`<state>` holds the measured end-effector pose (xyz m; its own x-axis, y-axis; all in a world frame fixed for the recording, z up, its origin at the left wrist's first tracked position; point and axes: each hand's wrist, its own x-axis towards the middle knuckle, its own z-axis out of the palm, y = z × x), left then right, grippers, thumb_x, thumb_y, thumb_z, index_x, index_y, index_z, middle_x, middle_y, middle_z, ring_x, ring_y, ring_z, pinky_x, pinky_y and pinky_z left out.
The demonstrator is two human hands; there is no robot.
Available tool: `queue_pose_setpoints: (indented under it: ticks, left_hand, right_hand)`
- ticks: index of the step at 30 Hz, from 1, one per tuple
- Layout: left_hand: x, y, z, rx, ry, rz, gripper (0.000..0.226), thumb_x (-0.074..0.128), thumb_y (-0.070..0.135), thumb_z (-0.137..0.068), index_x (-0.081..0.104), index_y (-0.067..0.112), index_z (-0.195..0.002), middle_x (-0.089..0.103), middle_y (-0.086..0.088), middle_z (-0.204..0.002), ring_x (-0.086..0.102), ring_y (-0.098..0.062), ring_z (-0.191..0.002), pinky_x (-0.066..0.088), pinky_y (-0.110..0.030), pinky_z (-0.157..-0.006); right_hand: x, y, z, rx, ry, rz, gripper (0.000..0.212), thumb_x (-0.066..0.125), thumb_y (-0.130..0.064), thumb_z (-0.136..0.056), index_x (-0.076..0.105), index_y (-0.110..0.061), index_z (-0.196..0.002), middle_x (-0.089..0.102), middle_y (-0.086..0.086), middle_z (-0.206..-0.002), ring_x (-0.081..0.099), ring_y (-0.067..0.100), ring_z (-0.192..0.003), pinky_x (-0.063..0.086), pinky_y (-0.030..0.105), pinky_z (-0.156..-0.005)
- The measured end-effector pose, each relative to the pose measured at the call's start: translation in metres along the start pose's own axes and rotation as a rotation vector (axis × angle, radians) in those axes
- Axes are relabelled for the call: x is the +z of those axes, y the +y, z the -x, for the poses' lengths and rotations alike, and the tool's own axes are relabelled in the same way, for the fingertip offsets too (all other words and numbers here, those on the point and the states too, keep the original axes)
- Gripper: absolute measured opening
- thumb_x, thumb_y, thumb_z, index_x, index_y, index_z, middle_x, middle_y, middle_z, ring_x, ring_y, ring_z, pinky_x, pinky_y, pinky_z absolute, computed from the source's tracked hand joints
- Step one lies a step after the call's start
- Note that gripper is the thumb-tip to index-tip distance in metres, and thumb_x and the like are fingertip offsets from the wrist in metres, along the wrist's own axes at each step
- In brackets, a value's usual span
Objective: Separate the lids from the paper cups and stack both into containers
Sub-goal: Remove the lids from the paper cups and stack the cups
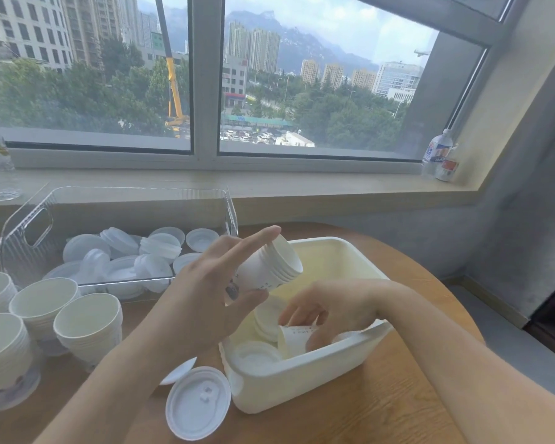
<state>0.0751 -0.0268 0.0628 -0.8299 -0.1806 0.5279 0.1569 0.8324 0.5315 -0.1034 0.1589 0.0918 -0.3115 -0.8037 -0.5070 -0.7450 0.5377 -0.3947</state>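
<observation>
A: Where are the hands?
B: The left hand (205,293) holds a nested paper cup stack (271,265) tilted above the white bin (305,376). The right hand (330,310), inside the bin, grasps a lying cup (293,339).
A: The lids?
B: Heaped in the clear container (29,225).

Table (382,411): wood-grain top, light brown, matt. White bin (302,382): opaque plastic, smooth, slight sheen. Clear bin (23,225): transparent ribbed plastic, glossy. Lids (198,402): white plastic, smooth, semi-matt, some translucent. Cup stack (269,267) held in my left hand (202,299): white paper, matt, rolled rims. Cup (293,339) under my right hand (330,312): same matt paper. Bottle (436,152) on the sill: clear glossy plastic.
</observation>
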Motion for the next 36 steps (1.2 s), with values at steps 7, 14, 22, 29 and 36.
queue_pose_setpoints:
  ticks: [7, 14, 22, 29, 36]
  left_hand:
    - [-0.006, 0.0, 0.001, -0.012, 0.108, -0.005, 0.085, 0.079, 0.031, -0.09, 0.031, 0.066, -0.151, 0.053, 0.028, -0.126, 0.057, 0.0, -0.1, 0.044, -0.006, -0.081]
    - [-0.01, 0.014, 0.006, -0.07, 0.204, -0.002, 0.084, 0.083, 0.032, -0.084, 0.039, 0.062, -0.149, 0.053, 0.033, -0.124, 0.059, -0.002, -0.101, 0.049, -0.008, -0.077]
    - [-0.003, 0.047, 0.01, -0.121, 0.203, -0.012, 0.099, 0.084, 0.031, -0.085, 0.022, 0.068, -0.152, 0.057, 0.03, -0.127, 0.061, -0.006, -0.112, 0.055, -0.018, -0.086]
    - [-0.005, 0.082, 0.037, -0.174, 0.266, -0.002, 0.109, 0.083, 0.025, -0.088, 0.009, 0.071, -0.153, 0.051, 0.031, -0.134, 0.064, -0.01, -0.104, 0.055, -0.016, -0.086]
    - [-0.014, 0.105, 0.068, -0.219, 0.321, 0.01, 0.107, 0.082, 0.021, -0.089, 0.013, 0.071, -0.153, 0.052, 0.029, -0.134, 0.065, -0.01, -0.107, 0.058, -0.024, -0.091]
  right_hand:
    - [-0.017, 0.014, 0.025, -0.137, 0.371, -0.347, 0.059, 0.078, -0.021, -0.094, 0.052, -0.041, -0.144, 0.072, -0.011, -0.127, 0.069, 0.007, -0.115, 0.056, 0.028, -0.098]
    - [-0.029, 0.007, 0.038, -0.389, 0.793, -0.878, 0.058, 0.072, -0.029, -0.091, 0.053, -0.036, -0.145, 0.071, 0.001, -0.129, 0.068, 0.014, -0.121, 0.053, 0.03, -0.098]
    - [-0.009, -0.042, 0.038, -0.64, 0.856, -1.107, 0.053, 0.066, -0.011, -0.095, 0.049, -0.017, -0.145, 0.069, 0.012, -0.13, 0.069, 0.013, -0.111, 0.055, 0.022, -0.09]
    - [0.023, -0.061, 0.044, -0.626, 0.808, -0.919, 0.055, 0.072, -0.027, -0.094, 0.049, -0.029, -0.144, 0.069, -0.006, -0.132, 0.064, 0.013, -0.126, 0.05, 0.038, -0.11]
    - [0.045, -0.074, 0.059, -0.631, 0.747, -0.842, 0.052, 0.069, -0.041, -0.096, 0.053, -0.03, -0.144, 0.069, -0.013, -0.132, 0.063, 0.01, -0.127, 0.052, 0.035, -0.108]
